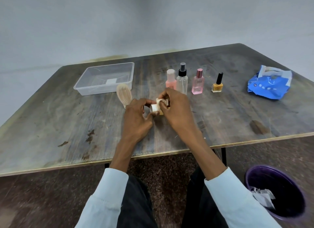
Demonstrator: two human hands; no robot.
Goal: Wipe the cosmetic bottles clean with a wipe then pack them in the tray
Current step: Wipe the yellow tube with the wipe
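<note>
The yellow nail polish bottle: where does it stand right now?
In the head view the yellow nail polish bottle stands upright right of centre on the table, between the pink perfume bottle and the blue wipes pack.

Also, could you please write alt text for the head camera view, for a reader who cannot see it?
Over a worn wooden table, a left hand holds a small white-capped bottle while the right hand rubs it with a wipe. Behind stand four cosmetic bottles, a clear tray, a hairbrush and a blue wipe pack.
</note>
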